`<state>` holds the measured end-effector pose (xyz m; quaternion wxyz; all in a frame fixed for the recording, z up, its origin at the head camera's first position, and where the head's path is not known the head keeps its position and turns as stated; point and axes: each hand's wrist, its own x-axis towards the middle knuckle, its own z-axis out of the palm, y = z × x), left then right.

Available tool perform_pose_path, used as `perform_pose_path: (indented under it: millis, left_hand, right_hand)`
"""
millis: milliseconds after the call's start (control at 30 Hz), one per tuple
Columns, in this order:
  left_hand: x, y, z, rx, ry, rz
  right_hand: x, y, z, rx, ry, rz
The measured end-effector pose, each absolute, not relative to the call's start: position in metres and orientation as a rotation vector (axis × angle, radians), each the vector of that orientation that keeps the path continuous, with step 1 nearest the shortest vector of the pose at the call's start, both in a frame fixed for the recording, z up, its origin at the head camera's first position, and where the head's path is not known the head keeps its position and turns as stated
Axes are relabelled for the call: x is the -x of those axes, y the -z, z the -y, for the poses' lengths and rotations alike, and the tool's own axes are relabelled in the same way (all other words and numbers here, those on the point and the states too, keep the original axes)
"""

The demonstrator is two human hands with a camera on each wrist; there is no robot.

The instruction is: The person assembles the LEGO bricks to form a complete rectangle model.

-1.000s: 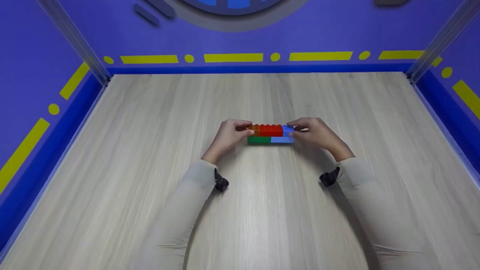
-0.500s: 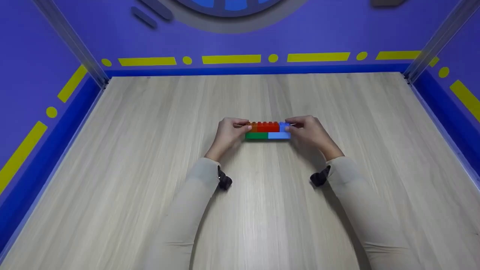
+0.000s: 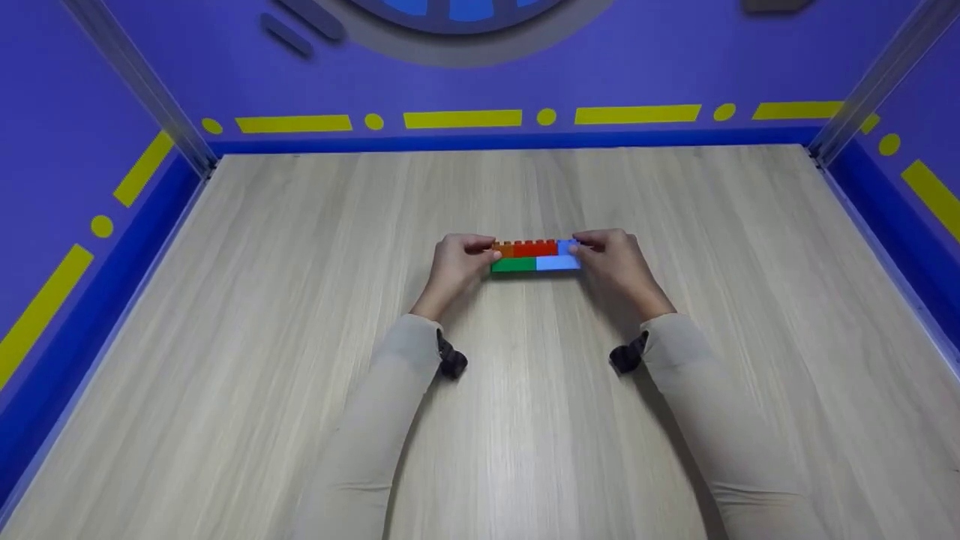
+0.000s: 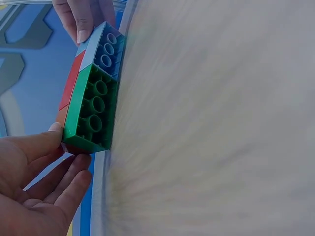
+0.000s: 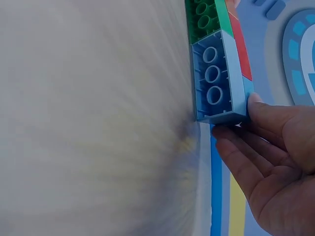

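A two-layer block of toy bricks is held between both hands in the head view. Its upper layer has an orange brick point(image 3: 505, 251), a red brick point(image 3: 535, 249) and a blue brick point(image 3: 565, 248). Below them are a green brick point(image 3: 514, 265) and a light blue brick point(image 3: 557, 263). My left hand point(image 3: 457, 262) pinches the orange end between thumb and fingers. At the opposite end, my right hand point(image 3: 619, 262) pinches the upper blue brick. Both wrist views show the hollow undersides of the green brick point(image 4: 94, 105) and the light blue brick point(image 5: 212, 73), lifted off the table.
Beneath the hands spreads a wood-grain table point(image 3: 480, 420). A purple-blue back wall point(image 3: 637, 52) with yellow markings rises behind its far edge, and side walls stand to the left and right. Dark wrist cameras point(image 3: 452, 361) hang below the sleeves.
The brick block, gripped by both hands throughout, has shifted slightly away from me and its front has tilted more into view. My right forearm has moved inward to the left.
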<state>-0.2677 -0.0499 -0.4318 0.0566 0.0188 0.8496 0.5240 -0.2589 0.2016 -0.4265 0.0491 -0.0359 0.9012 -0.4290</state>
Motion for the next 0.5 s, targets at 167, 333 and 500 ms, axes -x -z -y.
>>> perform_pose_path:
  millis: [167,333,500]
  left_hand:
    - [0.2688,0.4326,0.0508,-0.052,-1.588,-2.582]
    - [0.2699,0.4332,0.0513,-0.06,-1.588,-2.577]
    - [0.2708,0.4331,0.0508,-0.05,-1.598,-2.541]
  right_hand:
    - [0.2603,0.4275,-0.2006,0.072,1.326,-2.724]
    - [0.2628,0.4283,-0.2019,0.056,1.318,-2.693]
    - [0.2642,0.4291,-0.2034,0.113,1.306,-2.68]
